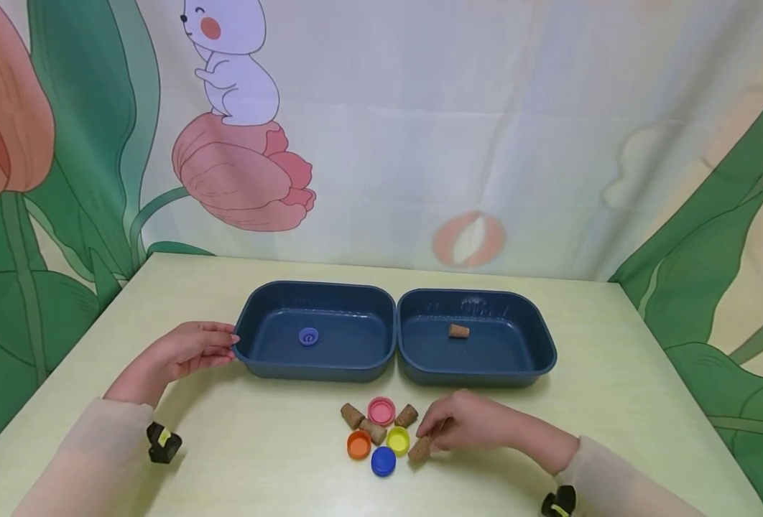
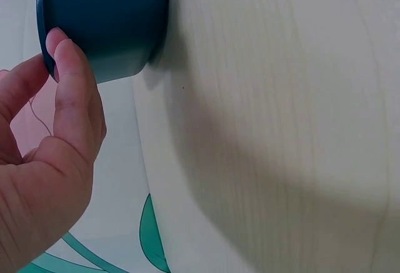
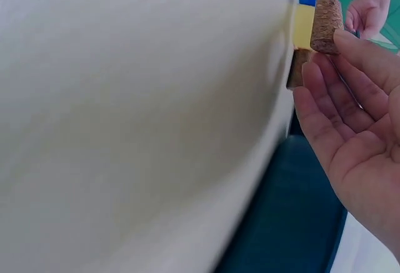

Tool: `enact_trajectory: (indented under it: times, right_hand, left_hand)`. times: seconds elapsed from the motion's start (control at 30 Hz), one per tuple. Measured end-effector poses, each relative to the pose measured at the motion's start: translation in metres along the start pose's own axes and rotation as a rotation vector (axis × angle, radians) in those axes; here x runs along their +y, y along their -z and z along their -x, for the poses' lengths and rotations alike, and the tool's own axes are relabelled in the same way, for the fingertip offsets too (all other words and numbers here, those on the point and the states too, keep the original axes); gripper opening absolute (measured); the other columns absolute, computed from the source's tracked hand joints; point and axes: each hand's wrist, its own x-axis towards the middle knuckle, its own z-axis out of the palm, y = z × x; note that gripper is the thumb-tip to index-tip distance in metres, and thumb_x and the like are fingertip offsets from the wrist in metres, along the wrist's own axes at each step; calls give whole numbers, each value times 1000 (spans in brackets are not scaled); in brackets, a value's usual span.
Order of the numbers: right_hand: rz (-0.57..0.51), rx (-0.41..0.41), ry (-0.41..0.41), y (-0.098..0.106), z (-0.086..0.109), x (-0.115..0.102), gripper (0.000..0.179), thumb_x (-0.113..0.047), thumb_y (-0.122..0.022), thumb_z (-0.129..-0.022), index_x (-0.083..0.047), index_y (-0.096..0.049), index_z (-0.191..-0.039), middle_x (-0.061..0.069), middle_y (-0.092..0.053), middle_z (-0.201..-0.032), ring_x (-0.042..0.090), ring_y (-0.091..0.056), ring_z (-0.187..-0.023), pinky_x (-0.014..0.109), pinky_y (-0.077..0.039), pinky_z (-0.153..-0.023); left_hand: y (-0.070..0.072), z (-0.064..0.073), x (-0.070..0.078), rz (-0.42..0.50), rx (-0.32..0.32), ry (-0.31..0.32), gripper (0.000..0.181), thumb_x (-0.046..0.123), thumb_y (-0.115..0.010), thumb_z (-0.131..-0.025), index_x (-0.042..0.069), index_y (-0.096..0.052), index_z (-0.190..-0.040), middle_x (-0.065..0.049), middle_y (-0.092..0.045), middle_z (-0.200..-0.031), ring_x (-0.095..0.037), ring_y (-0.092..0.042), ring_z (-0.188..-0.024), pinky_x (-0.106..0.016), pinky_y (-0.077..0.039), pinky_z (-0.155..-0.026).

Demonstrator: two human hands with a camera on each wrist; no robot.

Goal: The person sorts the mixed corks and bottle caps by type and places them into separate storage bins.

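Note:
My left hand (image 1: 190, 350) pinches the left rim of the left blue tray (image 1: 330, 372); in the left wrist view thumb and fingertips meet at the rim of that tray (image 2: 106, 23). A purple bottle cap (image 1: 308, 336) lies inside it. My right hand (image 1: 468, 421) pinches a cork (image 1: 419, 450) between thumb and fingertips, just right of a loose cluster; the right wrist view shows this cork (image 3: 327, 25) held upright. The cluster has a pink cap (image 1: 381, 411), a yellow cap (image 1: 398, 440), an orange cap (image 1: 358, 444), a blue cap (image 1: 384, 461) and three corks (image 1: 373, 431).
Beside the left tray stands a matching right tray (image 1: 478, 378), their short sides touching, with one cork (image 1: 459, 331) lying in it. A pale wood-grain table (image 1: 278, 445) carries everything. Behind its far edge hangs a printed cloth (image 1: 381, 143).

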Motion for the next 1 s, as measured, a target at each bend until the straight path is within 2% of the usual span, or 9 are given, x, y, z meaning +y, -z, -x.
enact_trajectory:
  times: [0.2,0.33,0.47,0.63,1.0]
  right_hand:
    - [-8,13,25,13,7,1,21,-6,-74,-92,-1,-75,-112,8,-78,-103,-6,-63,-85,15,-58,-78]
    - [15,23,60,19,13,4,21,-9,-74,-93,-1,-75,-112,5,-78,-101,-7,-64,-85,15,-59,-78]
    - [-2,62,-2,26,21,5,22,-9,-74,-92,-1,-75,-112,8,-78,-105,-5,-65,-87,16,-59,-81]
    - [-17,115,-53,38,31,-3,24,-8,-74,-92,1,-74,-113,11,-78,-106,-3,-66,-88,16,-59,-81]
    - [34,157,-65,58,47,-13,21,-10,-72,-94,-2,-75,-113,10,-77,-104,-2,-65,-87,18,-59,-76]
  left_hand:
    - [0,0,1,-9,2,-7,22,9,-56,-104,-3,-54,-122,6,-74,-83,-5,-71,-75,-19,-62,-76]
    - [0,0,-1,-3,1,-8,15,9,-56,-104,2,-57,-116,6,-73,-82,-5,-71,-74,-18,-62,-76]
    - [0,0,-3,12,-8,-9,10,9,-56,-104,6,-59,-113,6,-73,-82,-5,-71,-74,-19,-62,-76]
    - [1,-1,-4,8,-4,-9,13,10,-57,-104,4,-59,-115,6,-74,-82,-5,-72,-75,-19,-62,-76]
    - [2,0,-6,-8,-10,-20,17,10,-57,-104,1,-57,-118,6,-74,-83,-5,-71,-75,-19,-63,-77]
